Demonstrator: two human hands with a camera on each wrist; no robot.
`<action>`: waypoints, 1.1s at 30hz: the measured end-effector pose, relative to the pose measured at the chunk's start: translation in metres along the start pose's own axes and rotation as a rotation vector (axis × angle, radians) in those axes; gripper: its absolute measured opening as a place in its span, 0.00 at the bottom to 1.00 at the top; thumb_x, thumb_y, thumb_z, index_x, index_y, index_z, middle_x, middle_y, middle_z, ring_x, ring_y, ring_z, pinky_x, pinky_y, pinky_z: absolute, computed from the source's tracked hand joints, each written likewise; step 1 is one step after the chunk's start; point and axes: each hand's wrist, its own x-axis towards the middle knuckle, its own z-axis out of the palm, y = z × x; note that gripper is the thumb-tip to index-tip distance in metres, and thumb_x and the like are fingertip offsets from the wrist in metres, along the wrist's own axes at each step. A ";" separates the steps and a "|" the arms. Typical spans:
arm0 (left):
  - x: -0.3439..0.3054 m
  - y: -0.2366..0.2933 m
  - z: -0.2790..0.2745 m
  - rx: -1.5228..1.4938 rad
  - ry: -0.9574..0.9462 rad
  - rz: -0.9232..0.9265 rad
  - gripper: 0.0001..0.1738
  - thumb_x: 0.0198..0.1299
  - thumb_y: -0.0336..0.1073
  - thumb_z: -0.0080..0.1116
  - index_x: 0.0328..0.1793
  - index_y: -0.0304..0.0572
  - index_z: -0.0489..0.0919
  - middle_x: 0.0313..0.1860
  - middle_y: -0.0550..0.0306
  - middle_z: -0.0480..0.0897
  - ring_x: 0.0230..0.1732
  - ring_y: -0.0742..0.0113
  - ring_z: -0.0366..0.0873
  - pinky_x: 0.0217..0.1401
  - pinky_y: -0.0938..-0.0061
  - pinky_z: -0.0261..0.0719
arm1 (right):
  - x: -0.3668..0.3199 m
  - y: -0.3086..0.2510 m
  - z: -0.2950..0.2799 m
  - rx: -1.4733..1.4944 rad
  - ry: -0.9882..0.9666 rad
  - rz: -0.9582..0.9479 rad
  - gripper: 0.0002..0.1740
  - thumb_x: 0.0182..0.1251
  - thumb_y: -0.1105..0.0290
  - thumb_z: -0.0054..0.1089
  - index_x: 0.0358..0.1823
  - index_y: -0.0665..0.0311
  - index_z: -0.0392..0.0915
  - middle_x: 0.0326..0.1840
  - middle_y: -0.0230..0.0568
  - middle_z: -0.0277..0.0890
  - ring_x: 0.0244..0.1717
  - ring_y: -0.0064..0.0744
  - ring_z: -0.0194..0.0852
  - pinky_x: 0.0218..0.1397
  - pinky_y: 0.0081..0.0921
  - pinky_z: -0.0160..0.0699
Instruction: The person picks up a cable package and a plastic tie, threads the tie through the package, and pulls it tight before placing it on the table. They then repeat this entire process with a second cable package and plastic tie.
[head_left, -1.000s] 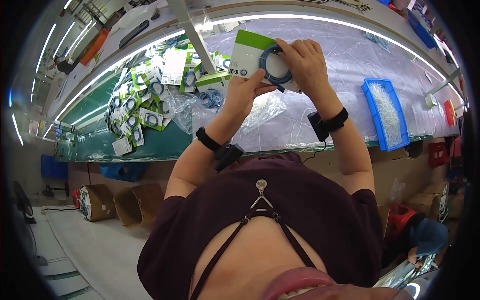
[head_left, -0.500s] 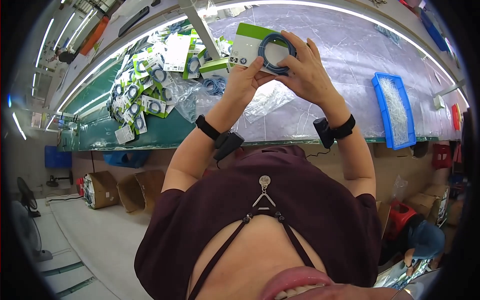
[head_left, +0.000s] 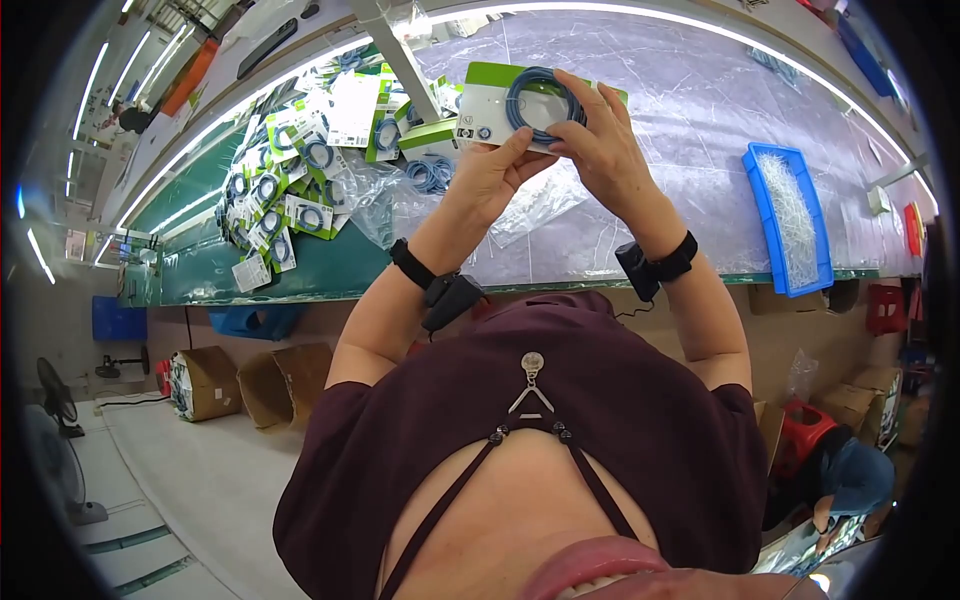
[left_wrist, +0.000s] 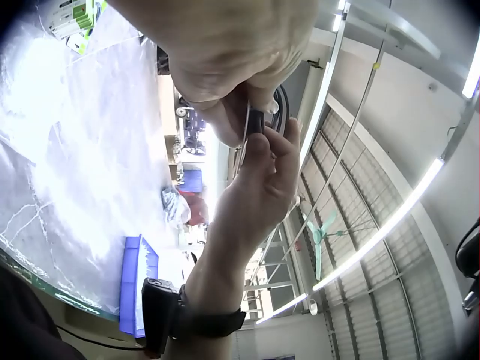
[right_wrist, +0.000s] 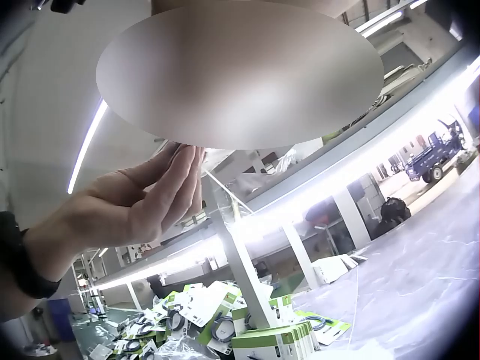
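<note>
In the head view a white and green card (head_left: pixel 490 104) is held up above the table, with a coiled blue cable (head_left: pixel 515 100) against its face. The left hand (head_left: pixel 487 176) pinches the card's lower edge, thumb on the front. The right hand (head_left: pixel 607 150) grips the coil's right side, its fingers over the top and thumb below. In the left wrist view the right hand (left_wrist: pixel 259 176) pinches a dark piece of the cable (left_wrist: pixel 282 109). The right wrist view shows the left hand (right_wrist: pixel 146 196) with its fingers bent at the card's edge.
A heap of carded cables (head_left: pixel 310 155) lies to the left behind a metal post (head_left: pixel 397 60). Loose cable coils (head_left: pixel 429 173) and clear plastic bags (head_left: pixel 540 205) are nearer. A blue tray (head_left: pixel 788 220) of clear strips stands at the right.
The card has tilted and its green right corner now shows beyond the right hand. The right hand has shifted along the coil, and the coil has moved slightly left on the card.
</note>
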 end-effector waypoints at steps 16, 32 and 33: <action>-0.002 -0.016 -0.008 0.009 0.040 -0.069 0.14 0.65 0.32 0.52 0.53 0.31 0.71 0.48 0.49 0.77 0.50 0.61 0.78 0.58 0.70 0.80 | -0.001 -0.010 0.011 -0.071 0.057 0.005 0.10 0.49 0.72 0.65 0.33 0.62 0.77 0.64 0.42 0.65 0.55 0.45 0.69 0.61 0.40 0.65; -0.006 -0.018 -0.020 -0.144 0.173 -0.084 0.14 0.63 0.27 0.52 0.55 0.36 0.70 0.50 0.46 0.77 0.51 0.51 0.78 0.57 0.58 0.80 | -0.075 0.056 0.055 0.482 0.107 0.636 0.14 0.64 0.77 0.53 0.51 0.64 0.72 0.54 0.45 0.73 0.49 0.31 0.75 0.47 0.24 0.76; -0.007 -0.022 -0.020 -0.140 0.148 -0.081 0.14 0.63 0.27 0.52 0.55 0.37 0.70 0.51 0.46 0.77 0.51 0.52 0.78 0.57 0.58 0.81 | -0.071 0.036 0.055 0.727 -0.073 0.851 0.13 0.62 0.79 0.52 0.49 0.65 0.73 0.49 0.45 0.75 0.48 0.36 0.75 0.48 0.28 0.75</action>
